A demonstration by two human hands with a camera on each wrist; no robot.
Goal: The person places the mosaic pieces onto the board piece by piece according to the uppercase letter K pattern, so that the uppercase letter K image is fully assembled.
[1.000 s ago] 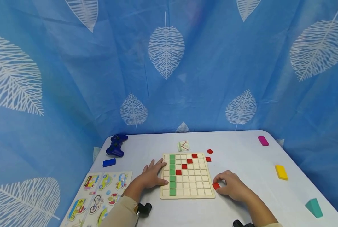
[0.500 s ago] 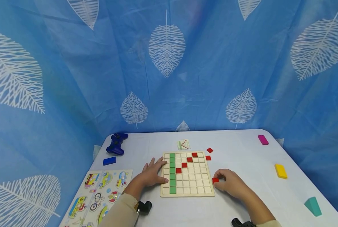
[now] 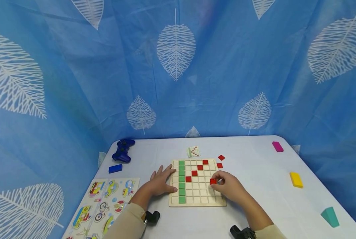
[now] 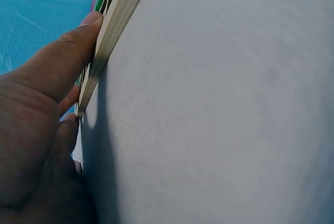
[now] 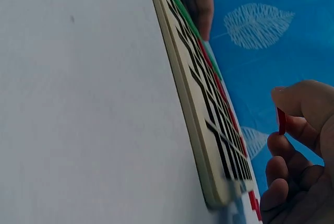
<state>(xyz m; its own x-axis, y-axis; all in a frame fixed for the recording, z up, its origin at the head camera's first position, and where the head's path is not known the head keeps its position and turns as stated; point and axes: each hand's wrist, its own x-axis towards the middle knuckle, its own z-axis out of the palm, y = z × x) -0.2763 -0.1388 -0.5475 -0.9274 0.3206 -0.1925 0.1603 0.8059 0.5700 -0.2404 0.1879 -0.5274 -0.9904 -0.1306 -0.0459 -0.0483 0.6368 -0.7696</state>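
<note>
A square wooden grid board [image 3: 200,192] lies on the white table, with a column of green tiles [image 3: 182,185] near its left side and a slanting line of red tiles [image 3: 194,173]. My left hand [image 3: 160,183] rests on the board's left edge, fingers spread and thumb at the rim. Between thumb and fingers my right hand [image 3: 229,186] pinches a red tile [image 3: 213,181], which overlaps the right part of the grid in the head view. From the right wrist, that tile [image 5: 281,121] shows edge-on, above the board. Two loose red tiles [image 3: 221,157] lie beyond the board's upper right corner.
A small pattern card [image 3: 193,151] lies behind the board. On the left are a blue game controller [image 3: 123,151], a blue block [image 3: 115,168] and a picture puzzle board [image 3: 101,199]. Pink [image 3: 277,146], yellow [image 3: 296,180] and teal [image 3: 330,216] blocks sit along the right.
My right hand has brought the red tile from beside the board's right edge leftward over the grid. The left hand stays in place at the board's left edge.
</note>
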